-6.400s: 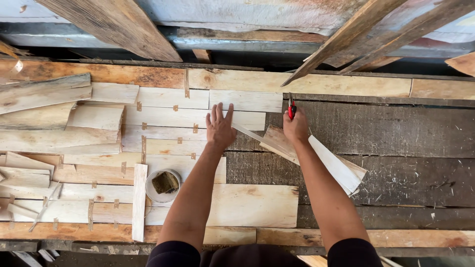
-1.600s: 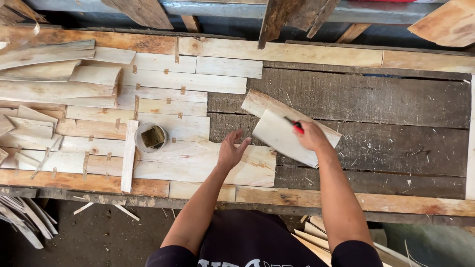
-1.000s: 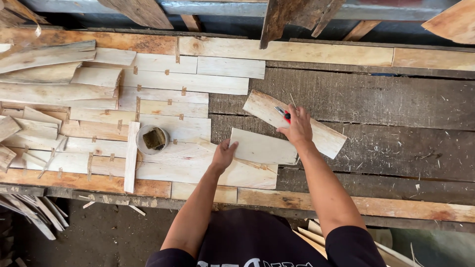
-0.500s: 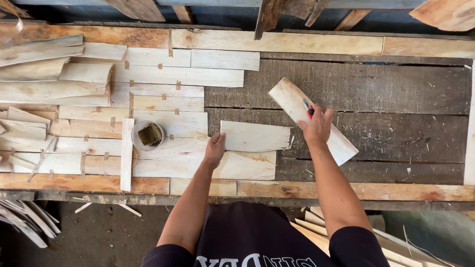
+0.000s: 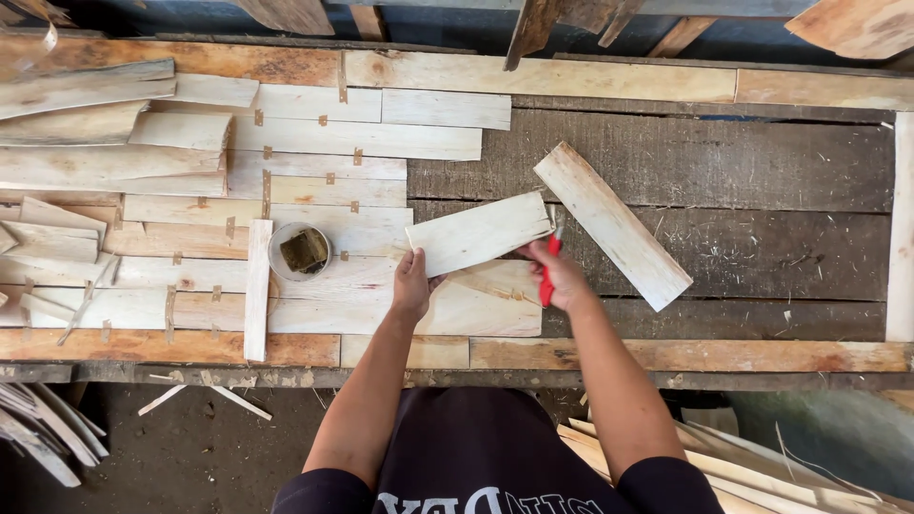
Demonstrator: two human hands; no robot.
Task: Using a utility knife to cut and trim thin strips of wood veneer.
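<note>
The veneer piece (image 5: 479, 231) is gripped at both ends, left hand (image 5: 412, 284) pinching, right hand (image 5: 562, 276) also holding a red tool (image 5: 549, 271); it should be laid flush against the sheet (image 5: 314, 228)

Bare dark planks (image 5: 762, 171) lie open rightward; joined veneer sheets (image 5: 314, 171) crowd the left.

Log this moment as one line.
left hand: holds wood strip | right hand: grips red tool, touches strip | loose board: right

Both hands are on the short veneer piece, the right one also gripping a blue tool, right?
Not quite: the tool in the right hand is red, as the head view shows. Both hands, left hand included, do hold the short veneer piece.
</note>
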